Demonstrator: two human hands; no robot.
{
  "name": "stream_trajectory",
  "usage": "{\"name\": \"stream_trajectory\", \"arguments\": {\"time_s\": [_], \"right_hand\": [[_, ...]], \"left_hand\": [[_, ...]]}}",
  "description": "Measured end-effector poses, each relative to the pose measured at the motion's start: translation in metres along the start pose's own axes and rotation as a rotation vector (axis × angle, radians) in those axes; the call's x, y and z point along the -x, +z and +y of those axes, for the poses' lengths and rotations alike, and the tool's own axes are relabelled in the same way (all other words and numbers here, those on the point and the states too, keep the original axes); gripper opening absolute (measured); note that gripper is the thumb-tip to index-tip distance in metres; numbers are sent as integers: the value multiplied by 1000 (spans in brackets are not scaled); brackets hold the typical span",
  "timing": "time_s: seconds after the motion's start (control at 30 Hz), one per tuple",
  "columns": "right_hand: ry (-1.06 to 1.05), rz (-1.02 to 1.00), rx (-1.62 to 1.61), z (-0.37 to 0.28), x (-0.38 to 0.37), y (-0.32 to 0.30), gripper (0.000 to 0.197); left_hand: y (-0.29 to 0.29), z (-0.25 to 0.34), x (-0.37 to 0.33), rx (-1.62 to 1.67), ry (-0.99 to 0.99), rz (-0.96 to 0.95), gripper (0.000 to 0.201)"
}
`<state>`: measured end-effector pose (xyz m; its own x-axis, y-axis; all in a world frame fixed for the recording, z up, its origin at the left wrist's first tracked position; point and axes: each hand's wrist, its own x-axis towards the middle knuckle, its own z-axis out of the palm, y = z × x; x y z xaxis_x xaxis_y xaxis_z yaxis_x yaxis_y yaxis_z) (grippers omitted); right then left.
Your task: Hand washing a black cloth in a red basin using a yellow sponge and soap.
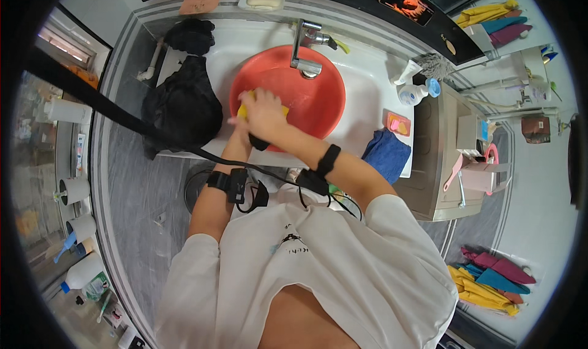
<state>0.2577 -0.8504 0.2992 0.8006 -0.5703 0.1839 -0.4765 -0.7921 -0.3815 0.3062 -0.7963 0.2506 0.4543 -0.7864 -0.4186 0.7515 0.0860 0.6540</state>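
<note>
Over the left side of a red basin [331,101], my two hands are pressed together around a soft yellow piece [285,111], a cloth or a sponge. My right hand [264,113] lies on top, fingers bent over it. My left hand [240,128] is beneath, mostly covered by the right one, and appears closed on the same piece. Something small and black [258,142] shows just below my hands at the basin's near rim. A chrome faucet [303,55] reaches over the basin's far part.
The basin stands in a white sink [366,73]. Black garments [184,107] drape over its left edge. At right are a blue cloth [387,156], a pink soap box [398,124] and a white bottle [413,94]. A phone [407,3] lies on the back shelf. Cables hang by my forearms.
</note>
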Motion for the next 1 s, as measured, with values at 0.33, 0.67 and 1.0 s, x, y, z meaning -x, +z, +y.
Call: {"name": "stream_trajectory", "arguments": {"time_s": [0.33,0.67,1.0], "right_hand": [[344,-2,43,42,-35,11,58],[91,186,178,33,-38,13,57],[-95,50,81,-15,-4,-14,54]], "left_hand": [[3,-1,-31,343,-374,-108,46],[15,10,-21,146,-253,-51,44],[11,15,-5,-52,26,-27,40]]}}
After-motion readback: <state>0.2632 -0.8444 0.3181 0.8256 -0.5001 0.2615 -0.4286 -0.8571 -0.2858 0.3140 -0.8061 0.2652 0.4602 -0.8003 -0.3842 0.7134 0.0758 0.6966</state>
